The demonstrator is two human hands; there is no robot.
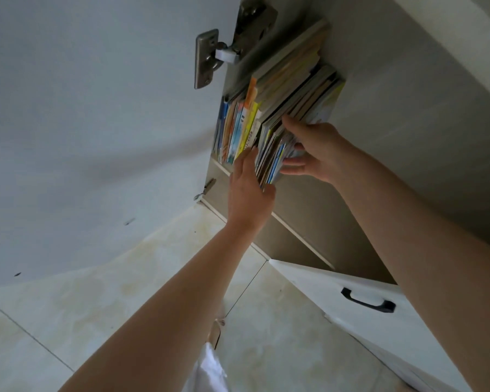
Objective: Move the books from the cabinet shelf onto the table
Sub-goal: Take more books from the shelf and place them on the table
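Several thin colourful books stand packed upright on a cabinet shelf [219,165]. A right-hand bunch of books [272,157] leans out past the shelf's front edge. My left hand [248,190] lies flat against that bunch's left side, fingers straight. My right hand [311,148] clasps the bunch from the right, thumb on top and fingers underneath. The other books [238,125] stay upright to the left, deeper in the shelf. No table is in view.
The white cabinet door [82,123] hangs open on the left, with metal hinges [207,56]. A lower white door with a black handle [367,302] stands open at the right. Pale floor tiles [125,292] lie below.
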